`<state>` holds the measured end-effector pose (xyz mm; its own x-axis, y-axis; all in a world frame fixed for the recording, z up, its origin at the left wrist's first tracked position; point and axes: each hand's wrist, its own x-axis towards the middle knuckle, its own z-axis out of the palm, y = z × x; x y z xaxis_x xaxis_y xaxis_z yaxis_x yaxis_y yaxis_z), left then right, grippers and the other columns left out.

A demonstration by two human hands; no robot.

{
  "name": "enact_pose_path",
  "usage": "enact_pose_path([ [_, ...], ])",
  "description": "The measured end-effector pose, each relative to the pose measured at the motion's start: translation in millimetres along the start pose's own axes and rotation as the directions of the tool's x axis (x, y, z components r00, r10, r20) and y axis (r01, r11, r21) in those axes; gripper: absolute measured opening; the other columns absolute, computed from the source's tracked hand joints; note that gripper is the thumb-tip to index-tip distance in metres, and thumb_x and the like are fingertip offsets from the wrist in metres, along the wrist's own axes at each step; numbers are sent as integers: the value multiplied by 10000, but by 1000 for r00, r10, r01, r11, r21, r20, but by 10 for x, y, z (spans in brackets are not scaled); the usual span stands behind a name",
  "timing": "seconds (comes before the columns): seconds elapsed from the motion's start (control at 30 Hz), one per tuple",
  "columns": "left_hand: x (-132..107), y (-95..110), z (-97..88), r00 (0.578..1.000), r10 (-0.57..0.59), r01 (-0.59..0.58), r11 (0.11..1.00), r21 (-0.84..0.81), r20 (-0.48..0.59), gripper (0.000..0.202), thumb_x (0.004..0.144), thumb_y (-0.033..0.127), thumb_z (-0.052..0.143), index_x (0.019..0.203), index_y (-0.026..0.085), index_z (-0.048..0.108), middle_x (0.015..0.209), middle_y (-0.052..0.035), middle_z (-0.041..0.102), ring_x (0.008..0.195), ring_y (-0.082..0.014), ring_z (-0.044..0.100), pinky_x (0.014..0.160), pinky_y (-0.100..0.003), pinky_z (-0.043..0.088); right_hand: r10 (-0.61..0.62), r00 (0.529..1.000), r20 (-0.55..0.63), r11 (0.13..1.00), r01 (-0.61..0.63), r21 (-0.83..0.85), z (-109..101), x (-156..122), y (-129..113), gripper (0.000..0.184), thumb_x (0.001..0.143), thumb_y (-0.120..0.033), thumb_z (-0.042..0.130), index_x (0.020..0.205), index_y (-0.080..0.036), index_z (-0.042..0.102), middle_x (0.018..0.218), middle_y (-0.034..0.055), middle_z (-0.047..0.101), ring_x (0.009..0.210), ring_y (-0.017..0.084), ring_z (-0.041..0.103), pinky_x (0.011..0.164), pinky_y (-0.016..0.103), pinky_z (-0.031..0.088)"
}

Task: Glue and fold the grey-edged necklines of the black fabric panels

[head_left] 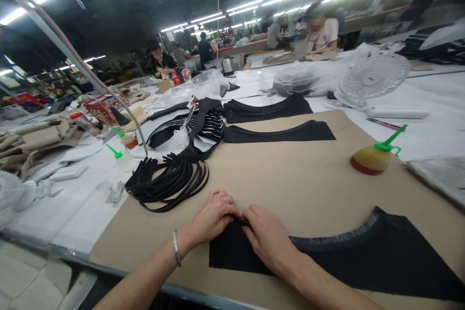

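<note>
A long black fabric panel [363, 261] with a curved upper edge lies across the near part of a brown paper sheet [283, 174]. At the panel's left end, my left hand [217, 214] pinches the upper edge with bent fingers. Right beside it, my right hand [271, 237] has its fingers closed on the same edge, the two sets of fingertips almost touching. A shiny, wrinkled strip [334, 240] runs along the curve to the right of my hands. What lies under my fingertips is hidden.
A bundle of black strips [167, 181] lies left of my hands. Black panels [279, 131] are further back. A glue bottle with a green nozzle [374, 157] stands at right, near a white fan [374, 77]. People [323, 34] work in the background.
</note>
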<state>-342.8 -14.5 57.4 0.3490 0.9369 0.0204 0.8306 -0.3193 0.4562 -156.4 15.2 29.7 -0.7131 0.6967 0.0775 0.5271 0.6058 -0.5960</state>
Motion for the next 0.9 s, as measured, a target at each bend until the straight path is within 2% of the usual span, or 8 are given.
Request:
enact_pose_path([
  [0.1,-20,-47,13,998,61,-60,997,58,-13,237,830,75,588,904,270,700,877,32,658,925,-140,535,926,-368,280,-61,998,-22,997,60,-38,46,-32,31,147,853,-64,514,917,-177,585,932,53,583,906,211,522,834,341,427],
  [0.23,-62,-97,21,986,165,-157,974,162,-36,209,875,133,549,942,275,687,908,21,656,970,-155,519,961,-390,270,-177,982,-60,969,163,-185,118,-67,85,171,867,-51,489,908,-181,592,905,47,575,852,211,501,789,346,408],
  [0.4,-126,-105,18,969,243,-218,928,303,-46,226,916,167,483,1002,282,658,1041,-1,636,1085,-173,484,1031,-424,222,-302,945,-121,904,244,-352,179,-110,125,237,792,9,528,919,-177,602,866,35,575,795,199,474,749,336,359],
  [0.6,-209,-96,8,962,268,-230,889,396,-43,286,940,188,442,1133,312,614,1171,-13,616,1176,-177,451,1064,-417,188,-402,904,-146,836,297,-461,170,-143,109,267,775,16,540,970,-151,613,869,42,585,779,191,465,736,341,324],
  [0.8,-290,-115,43,947,320,-257,820,511,-37,295,957,212,437,1214,287,561,1227,-24,614,1215,-167,438,1074,-387,175,-471,877,-93,763,352,-542,162,-150,95,228,802,-29,539,993,-121,624,853,53,584,761,203,457,714,363,309],
  [0.9,-328,-108,82,951,296,-218,845,489,-87,293,957,198,438,1203,289,566,1235,-25,607,1226,-160,433,1068,-380,178,-478,875,-73,746,360,-560,166,-150,90,219,805,-40,536,988,-119,628,850,56,585,769,210,457,739,377,306],
])
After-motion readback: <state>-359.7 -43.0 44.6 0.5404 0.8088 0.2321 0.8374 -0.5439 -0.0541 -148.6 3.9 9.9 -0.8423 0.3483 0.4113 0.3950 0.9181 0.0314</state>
